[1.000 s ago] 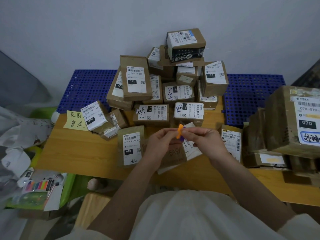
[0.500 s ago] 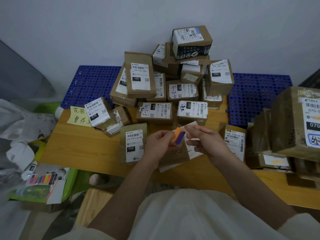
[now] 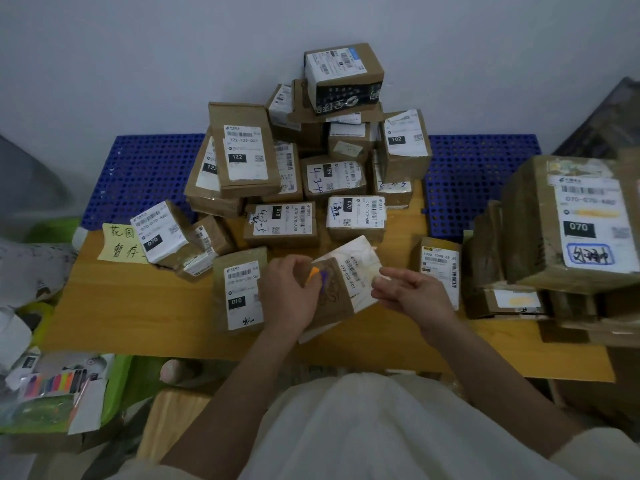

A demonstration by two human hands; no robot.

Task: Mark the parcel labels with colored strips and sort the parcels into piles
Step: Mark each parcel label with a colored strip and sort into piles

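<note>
My left hand [image 3: 291,292] pinches orange and purple strips [image 3: 319,277] over a flat brown parcel [image 3: 341,285] with a white label, lying on the wooden table [image 3: 138,306] in front of me. My right hand [image 3: 408,292] hovers at that parcel's right edge, thumb and forefinger pinched together on something small and pale that I cannot make out. A parcel marked 010 [image 3: 239,292] lies just left of my left hand. A heap of labelled parcels [image 3: 311,168] rises behind, against the wall.
A stack of parcels marked 070 [image 3: 571,230] stands at the right. A yellow note [image 3: 121,242] lies at the table's left end. A pack of coloured strips [image 3: 55,382] sits in a green tray at lower left. A blue perforated board [image 3: 481,174] lies behind.
My hands have drawn apart and lowered: the left keeps the orange and purple strips, the right has moved off to the right. The flat parcel's white label now shows between them.
</note>
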